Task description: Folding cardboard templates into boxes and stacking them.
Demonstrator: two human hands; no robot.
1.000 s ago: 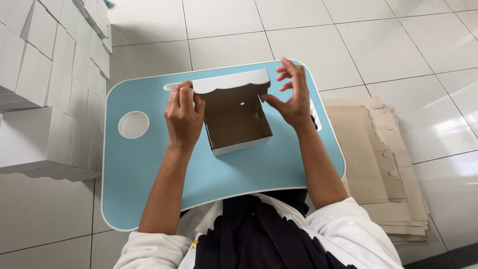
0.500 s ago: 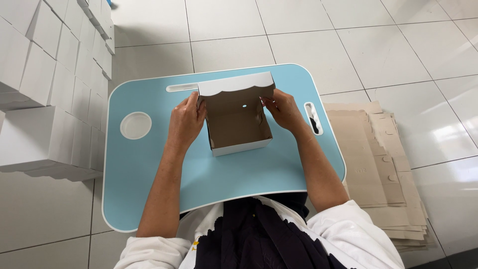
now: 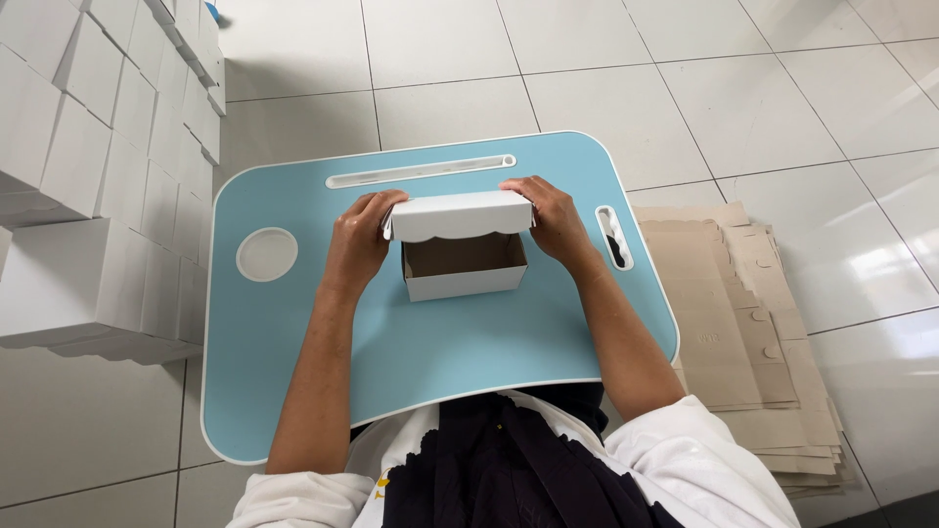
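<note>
A small white cardboard box (image 3: 464,262) with a brown inside sits in the middle of a light blue lap table (image 3: 293,332). Its scalloped white lid (image 3: 458,215) is folded forward over the opening, which still shows at the front. My left hand (image 3: 358,240) grips the left end of the lid and box. My right hand (image 3: 550,221) grips the right end.
Stacks of finished white boxes (image 3: 98,186) fill the floor at the left. A pile of flat brown cardboard blanks (image 3: 753,332) lies on the white tiled floor at the right. The table has a round cup recess (image 3: 266,254), a long slot (image 3: 421,171) and a handle cutout (image 3: 614,237).
The lid, standing upright a second ago, has been folded forward and down over the box. Both hands moved from the side walls onto the lid's ends.
</note>
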